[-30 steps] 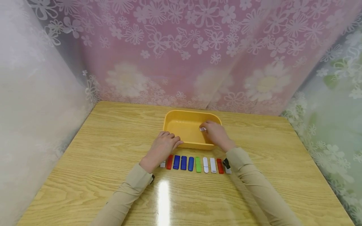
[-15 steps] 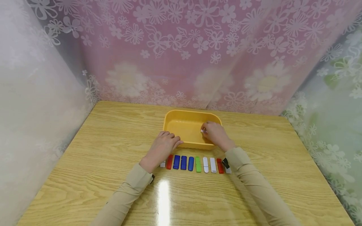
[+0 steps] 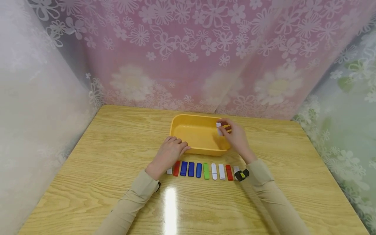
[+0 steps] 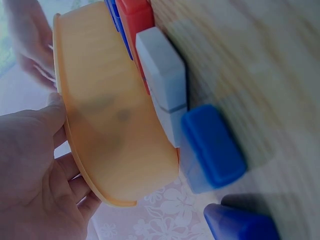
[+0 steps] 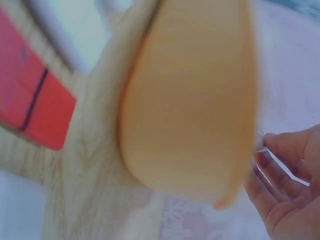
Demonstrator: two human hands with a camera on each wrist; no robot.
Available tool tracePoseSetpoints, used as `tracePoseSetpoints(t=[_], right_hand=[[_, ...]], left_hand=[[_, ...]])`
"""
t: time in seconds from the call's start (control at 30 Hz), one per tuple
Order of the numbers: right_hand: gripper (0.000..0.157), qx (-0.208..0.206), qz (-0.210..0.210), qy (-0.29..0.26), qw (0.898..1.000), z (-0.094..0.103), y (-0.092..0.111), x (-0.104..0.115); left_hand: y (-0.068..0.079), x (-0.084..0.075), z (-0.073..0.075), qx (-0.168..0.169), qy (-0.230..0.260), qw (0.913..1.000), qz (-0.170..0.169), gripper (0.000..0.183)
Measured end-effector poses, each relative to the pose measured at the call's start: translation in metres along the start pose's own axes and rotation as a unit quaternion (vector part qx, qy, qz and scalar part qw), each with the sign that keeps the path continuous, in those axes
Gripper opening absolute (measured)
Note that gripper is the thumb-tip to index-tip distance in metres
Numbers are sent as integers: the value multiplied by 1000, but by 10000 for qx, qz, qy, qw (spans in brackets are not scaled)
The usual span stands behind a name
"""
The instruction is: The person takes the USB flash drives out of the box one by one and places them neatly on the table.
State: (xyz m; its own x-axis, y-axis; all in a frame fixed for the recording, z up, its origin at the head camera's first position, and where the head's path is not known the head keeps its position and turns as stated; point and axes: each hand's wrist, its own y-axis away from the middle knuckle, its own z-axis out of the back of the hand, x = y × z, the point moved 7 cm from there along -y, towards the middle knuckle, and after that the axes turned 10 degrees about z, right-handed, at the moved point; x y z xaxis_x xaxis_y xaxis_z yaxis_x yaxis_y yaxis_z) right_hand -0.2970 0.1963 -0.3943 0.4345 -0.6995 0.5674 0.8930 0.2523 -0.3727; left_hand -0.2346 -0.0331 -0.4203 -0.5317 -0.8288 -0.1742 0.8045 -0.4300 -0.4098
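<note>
A yellow plastic basin stands on the wooden table. My left hand grips its front left rim, thumb on the near side and fingers over the edge, as the left wrist view also shows. Above the basin's right end, my right hand pinches a small white USB stick between thumb and fingers. In front of the basin lies a row of USB sticks, among them a red one, a blue one, a green one and a white one. My left hand partly covers the row's left end.
The wooden table extends on both sides of the basin and in front of the row. A pink flowered curtain hangs behind it, with pale curtains at left and right. The right wristband overlaps the row's right end.
My right hand has risen from inside the basin and shifted right, carrying the white USB stick. The left hand has stayed on the rim, and the row looks the same.
</note>
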Motion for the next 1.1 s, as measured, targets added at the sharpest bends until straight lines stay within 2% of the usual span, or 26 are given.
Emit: tracePoseSetpoints(t=[0.13, 0.27, 0.4, 0.53, 0.8, 0.93, 1.1], right_hand=[[27, -699, -49, -230, 9973, 33, 24, 1], [27, -903, -137, -360, 9952, 57, 52, -3], [27, -515, -243, -167, 9982, 63, 77, -10], [27, 192, -493, -7, 9986, 56, 99, -20], [25, 1373, -1090, 200, 9843, 33, 130, -36], [22, 1567, -1264, 262, 9792, 28, 136, -41], [19, 1531, -1448, 465, 9764, 30, 139, -44]], left_hand=[[0, 1, -1, 47, 85, 9999, 64, 26], [-1, 2, -1, 134, 216, 9995, 171, 27], [0, 1, 0, 93, 115, 9999, 79, 26], [0, 0, -1, -19, -45, 10000, -45, 26], [0, 0, -1, -24, -33, 10000, -28, 26], [0, 0, -2, 0, -19, 10000, -1, 26], [0, 0, -2, 70, 23, 10000, 34, 26]])
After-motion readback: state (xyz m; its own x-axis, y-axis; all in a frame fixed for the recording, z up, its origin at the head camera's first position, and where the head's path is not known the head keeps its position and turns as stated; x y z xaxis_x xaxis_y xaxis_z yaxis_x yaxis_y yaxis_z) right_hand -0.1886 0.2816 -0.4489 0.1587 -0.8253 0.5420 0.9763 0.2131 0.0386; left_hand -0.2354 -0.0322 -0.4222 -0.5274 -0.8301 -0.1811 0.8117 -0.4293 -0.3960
